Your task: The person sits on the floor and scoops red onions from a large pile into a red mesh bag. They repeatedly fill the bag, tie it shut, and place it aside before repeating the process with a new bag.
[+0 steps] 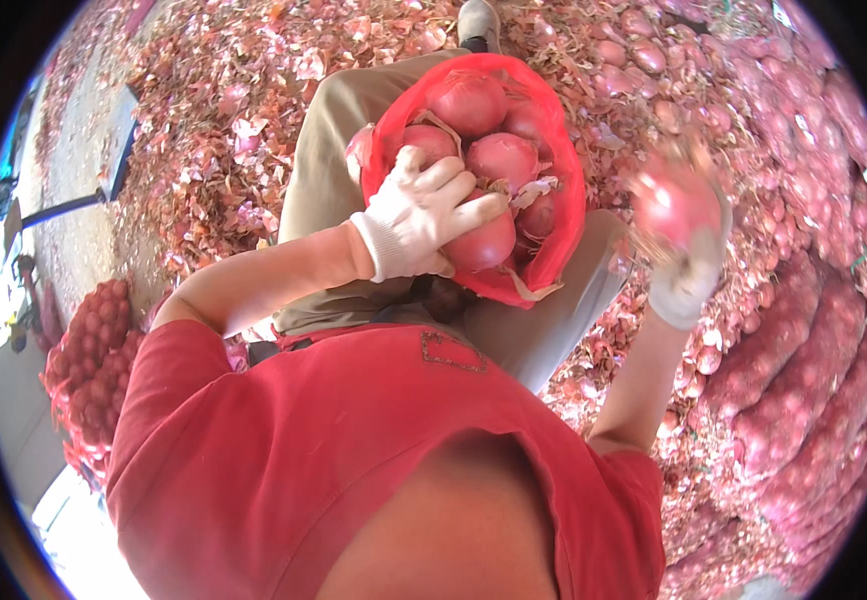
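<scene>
A red mesh bag with a wide mouth stands between my legs, filled with several red onions. My left hand, in a white knitted glove, rests at the near left side of the bag, its fingers spread over a red onion at the rim. Out to the right of the bag, my gloved right hand holds another red onion with dry roots or leaves on it; both are blurred. Part of the right hand is hidden behind that onion.
Loose onion skins cover the ground around my legs. Loose onions lie at the upper right. Full mesh sacks of onions are stacked along the right, and another full sack stands at the left. A dark-edged flat panel is at the upper left.
</scene>
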A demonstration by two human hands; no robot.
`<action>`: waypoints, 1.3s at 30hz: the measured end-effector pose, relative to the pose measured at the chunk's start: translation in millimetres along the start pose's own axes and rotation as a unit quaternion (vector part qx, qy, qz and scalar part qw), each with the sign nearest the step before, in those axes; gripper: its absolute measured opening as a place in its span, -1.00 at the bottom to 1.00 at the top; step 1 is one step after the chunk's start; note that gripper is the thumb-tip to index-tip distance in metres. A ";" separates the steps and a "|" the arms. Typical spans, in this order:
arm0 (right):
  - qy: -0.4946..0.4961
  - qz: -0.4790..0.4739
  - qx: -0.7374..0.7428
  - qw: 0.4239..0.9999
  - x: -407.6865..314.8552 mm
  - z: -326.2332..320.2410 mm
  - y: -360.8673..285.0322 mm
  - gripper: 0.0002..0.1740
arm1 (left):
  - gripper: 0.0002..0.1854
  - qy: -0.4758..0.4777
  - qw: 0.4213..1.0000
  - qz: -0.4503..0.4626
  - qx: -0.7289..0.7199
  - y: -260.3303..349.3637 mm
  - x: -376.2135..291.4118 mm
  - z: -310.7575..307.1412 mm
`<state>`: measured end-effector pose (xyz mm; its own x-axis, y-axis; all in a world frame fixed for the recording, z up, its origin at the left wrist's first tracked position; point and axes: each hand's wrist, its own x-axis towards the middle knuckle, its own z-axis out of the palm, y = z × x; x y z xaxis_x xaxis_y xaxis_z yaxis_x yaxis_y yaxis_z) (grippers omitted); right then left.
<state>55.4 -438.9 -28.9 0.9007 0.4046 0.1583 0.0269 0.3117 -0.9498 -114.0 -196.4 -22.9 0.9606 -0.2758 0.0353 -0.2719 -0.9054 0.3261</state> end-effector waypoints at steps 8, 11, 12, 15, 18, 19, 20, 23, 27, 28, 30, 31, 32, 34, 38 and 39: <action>-0.119 -0.027 -0.338 0.933 -13.2 116.2 2.3 -0.37 | -0.34 0.129 0.990 -0.013 -0.055 2.6 -54.9 9.8; -0.035 0.030 -0.227 0.973 -20.8 112.4 8.7 -0.38 | -0.39 0.139 0.987 -0.062 -0.046 17.9 -34.3 -9.8; 0.009 0.027 -0.232 0.972 -23.5 109.1 8.9 -0.40 | -0.32 0.171 0.983 -0.019 -0.061 23.3 -25.7 -17.2; 0.000 0.031 -0.237 0.971 -31.7 97.8 5.7 -0.58 | 0.01 0.256 0.946 0.009 -0.197 31.9 4.6 -24.8; -0.112 -0.030 -0.347 0.931 -41.2 87.7 2.7 -0.71 | -0.02 0.121 0.811 -0.135 -0.557 25.1 25.9 -21.7; -0.025 -0.023 -0.428 0.903 -44.5 83.1 3.0 -0.67 | -0.01 0.120 0.771 -0.142 -0.609 24.0 30.8 -20.5; 0.049 -0.049 -0.499 0.864 -50.3 81.5 5.5 -0.63 | -0.03 0.118 0.733 -0.149 -0.653 20.8 33.2 -21.6; 0.013 0.316 -0.605 0.731 -71.2 75.2 13.8 -0.29 | -0.08 0.085 0.700 -0.218 -0.675 14.9 38.5 -28.8; 0.105 0.220 -0.202 0.949 -95.7 77.8 17.8 -0.52 | -0.13 -0.104 0.920 -0.094 -0.365 4.7 59.1 -25.5; 0.143 0.123 -0.019 0.982 -100.0 78.7 12.8 -0.56 | -0.17 -0.153 0.974 -0.042 -0.161 4.7 63.3 -14.8; 0.045 0.036 -0.134 0.989 -97.1 82.3 1.9 -0.63 | -0.30 -0.182 0.970 0.098 0.127 3.9 70.8 9.9; 0.010 0.036 -0.218 0.975 -93.8 82.5 -3.5 -0.63 | -0.33 -0.166 0.968 0.144 0.121 3.5 72.7 22.6; -0.024 0.007 -0.295 0.955 -91.7 81.7 -9.3 -0.63 | -0.36 -0.117 0.968 0.198 0.105 3.0 72.7 30.3; 0.006 -0.033 -0.328 0.944 -96.9 70.8 -14.7 -0.64 | -0.39 -0.141 0.969 0.183 0.088 -0.4 72.4 35.3; 0.270 -0.042 -0.107 0.956 -165.8 -8.7 16.8 -0.65 | -0.43 -0.324 0.946 0.029 0.006 1.1 77.4 2.6; 0.360 -0.006 -0.029 0.932 -199.4 -39.0 34.8 -0.64 | -0.44 -0.308 0.950 0.035 -0.049 5.3 83.2 -9.0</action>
<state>-106.3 -542.3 -104.0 0.9571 -0.2878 -0.0334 0.0437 0.2573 -0.9654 -35.0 -221.3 -9.8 0.7162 -0.4978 -0.4891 -0.2975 -0.8518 0.4312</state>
